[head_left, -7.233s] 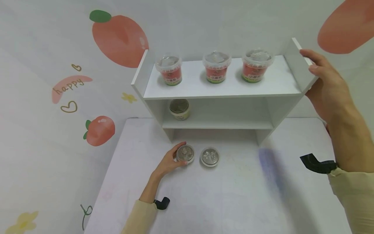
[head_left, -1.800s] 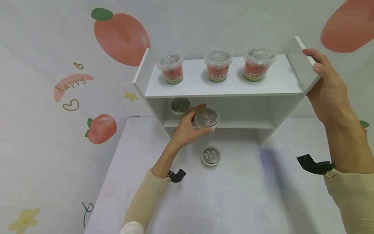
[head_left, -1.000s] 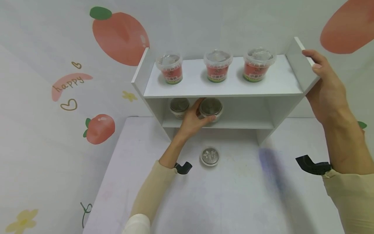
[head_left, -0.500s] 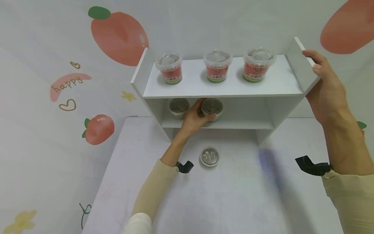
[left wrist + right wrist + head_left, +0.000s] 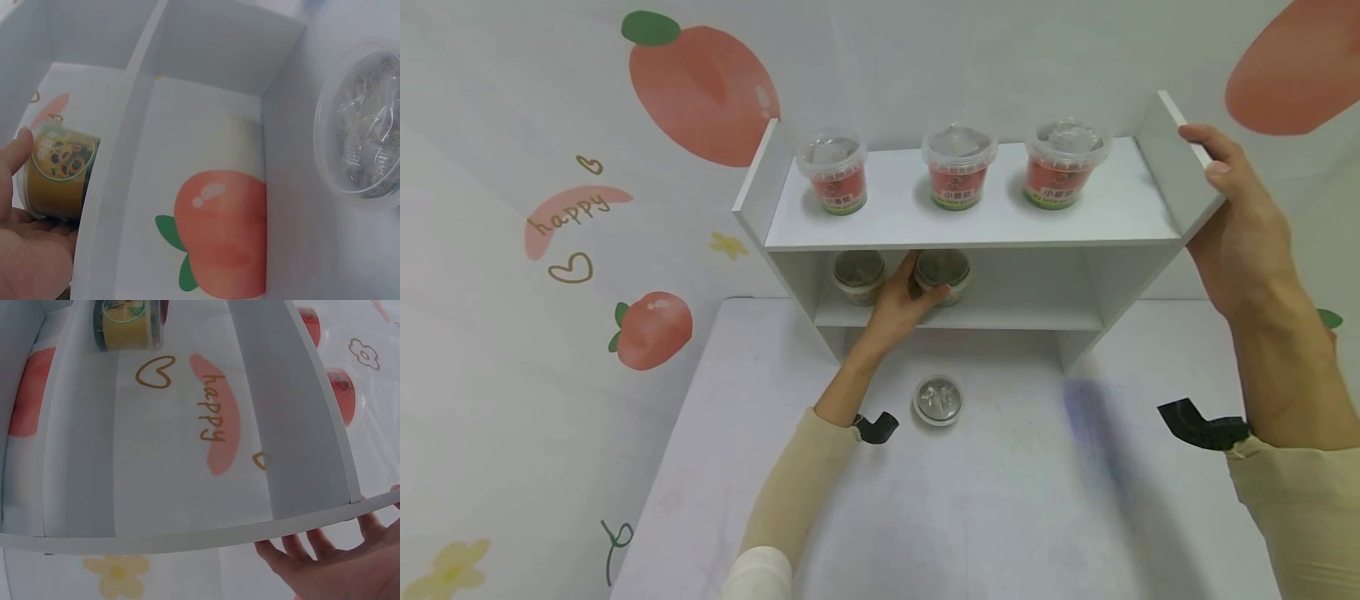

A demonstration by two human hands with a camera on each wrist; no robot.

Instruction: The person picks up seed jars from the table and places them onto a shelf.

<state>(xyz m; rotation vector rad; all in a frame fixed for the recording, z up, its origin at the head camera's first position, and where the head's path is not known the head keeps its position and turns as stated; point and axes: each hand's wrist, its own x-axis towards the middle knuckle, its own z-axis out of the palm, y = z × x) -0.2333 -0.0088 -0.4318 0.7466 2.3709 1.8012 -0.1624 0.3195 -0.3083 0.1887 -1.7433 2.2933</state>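
Observation:
On the middle level of the white shelf (image 5: 1030,283), my left hand (image 5: 895,312) holds a clear-lidded plastic tub (image 5: 943,271), thumb across its front. In the left wrist view this tub (image 5: 62,169) shows a yellow label, with the thumb at its lid edge and the fingers beneath; the far fingers are partly hidden. A similar tub (image 5: 859,275) stands to its left on the same level. My right hand (image 5: 1251,217) grips the shelf's right side panel. In the right wrist view its fingers (image 5: 319,544) lie along the panel's edge.
Three red-labelled tubs (image 5: 958,171) stand in a row on the top level. Another lidded tub (image 5: 937,400) sits on the white table (image 5: 1000,500) in front of the shelf. A fruit-printed backdrop (image 5: 572,350) hangs behind and to the left.
My left hand has lifted a tub from the table and brought it up onto the middle level, right of the other one there. My right hand keeps gripping the side panel.

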